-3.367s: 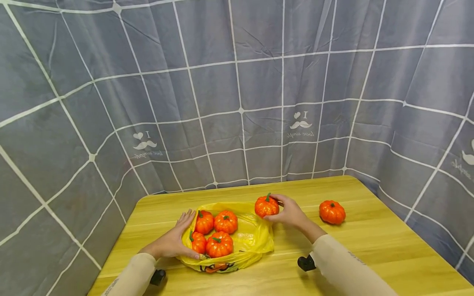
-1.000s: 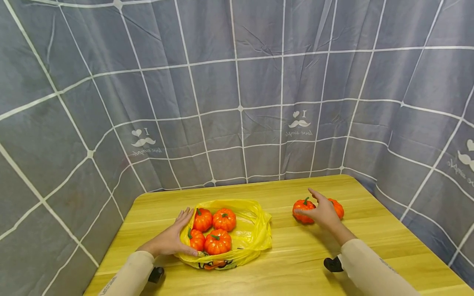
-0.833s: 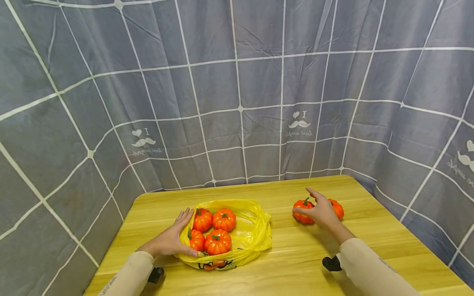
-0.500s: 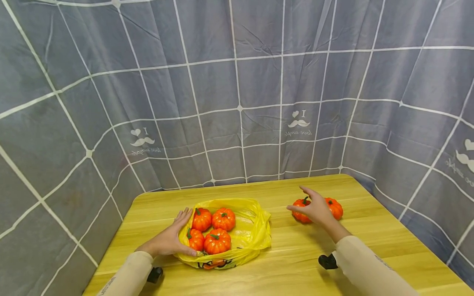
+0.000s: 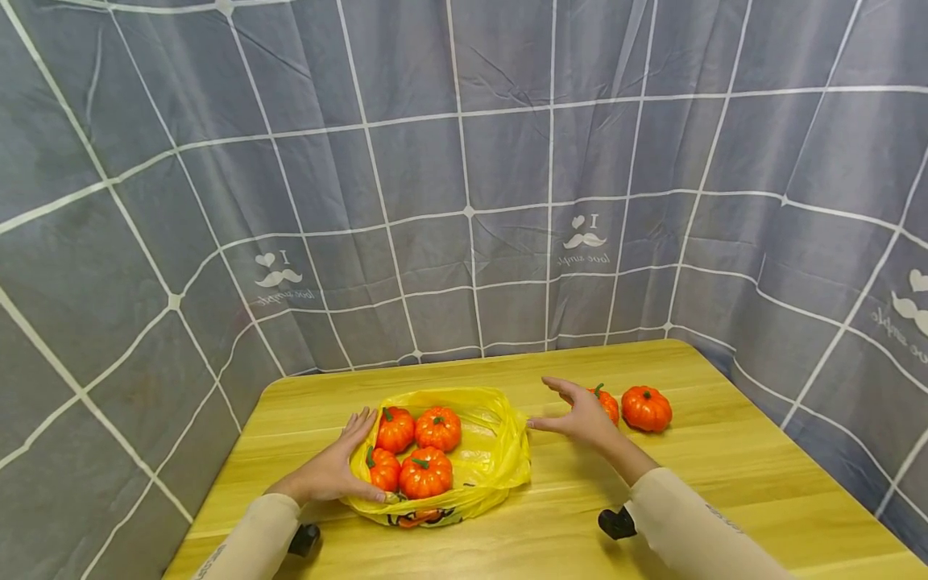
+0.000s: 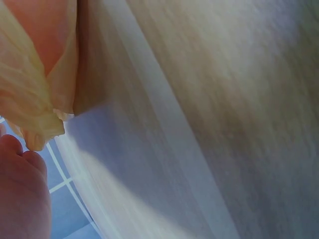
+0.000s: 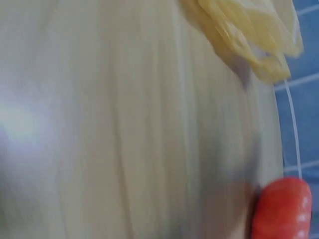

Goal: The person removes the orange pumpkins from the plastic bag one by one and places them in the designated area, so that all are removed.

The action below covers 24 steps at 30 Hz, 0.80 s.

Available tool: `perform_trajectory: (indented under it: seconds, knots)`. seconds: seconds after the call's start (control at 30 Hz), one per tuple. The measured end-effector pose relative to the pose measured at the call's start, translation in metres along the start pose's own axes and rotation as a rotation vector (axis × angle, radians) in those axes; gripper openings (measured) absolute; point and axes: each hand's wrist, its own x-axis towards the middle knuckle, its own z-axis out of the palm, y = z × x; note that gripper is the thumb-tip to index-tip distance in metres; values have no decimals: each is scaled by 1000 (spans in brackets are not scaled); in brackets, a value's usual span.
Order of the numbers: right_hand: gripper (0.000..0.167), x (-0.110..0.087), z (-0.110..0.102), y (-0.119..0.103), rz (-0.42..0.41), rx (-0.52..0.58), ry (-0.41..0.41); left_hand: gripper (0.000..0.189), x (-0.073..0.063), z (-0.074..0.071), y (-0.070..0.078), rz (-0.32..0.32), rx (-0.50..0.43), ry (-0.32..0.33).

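Observation:
A yellow plastic bag [image 5: 500,463] lies open on the table, with several small orange pumpkins [image 5: 426,474] in its left part. Along the bag's left side rests my left hand [image 5: 329,470], fingers spread and thumb on the front edge. My right hand [image 5: 586,417] is just right of the bag's right rim, thumb and fingers apart, holding nothing. Behind it a pumpkin [image 5: 609,405] on the table is partly hidden; another pumpkin [image 5: 648,408] sits beside that one. In the right wrist view a pumpkin [image 7: 283,211] shows at the lower right and the bag [image 7: 249,35] at the top.
The wooden table [image 5: 551,515] has a rounded far edge. A grey curtain [image 5: 435,201] with white grid lines hangs behind it and along both sides. A dark wrist device [image 5: 617,523] sits under the right sleeve.
My right hand took a pumpkin from the bag's right side, set it down beside the other loose one, let go, and moved back left toward the bag. The left hand stays in place.

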Motion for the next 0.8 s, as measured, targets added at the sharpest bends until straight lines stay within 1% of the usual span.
perform_trajectory:
  seconds: [0.13, 0.27, 0.43, 0.6, 0.73, 0.8]
  knots:
    - [88, 0, 14, -8, -8, 49, -45, 132, 2, -1, -1, -8, 5, 3]
    - [86, 0, 24, -15, -13, 70, -57, 132, 2, -1, -2, -11, 9, -1]
    - [87, 0, 35, -21, -35, 75, -99, 132, 2, -1, 0, -12, -5, -9]
    - [88, -2, 45, -26, -84, 60, -138, 132, 2, 0, 0, -10, -9, -3]
    - [88, -1, 53, -34, -122, 49, -165, 133, 3, 0, -1, -11, -3, -2]
    - [87, -1, 57, -40, -132, 50, -187, 132, 4, 1, -1, -2, 2, 0]
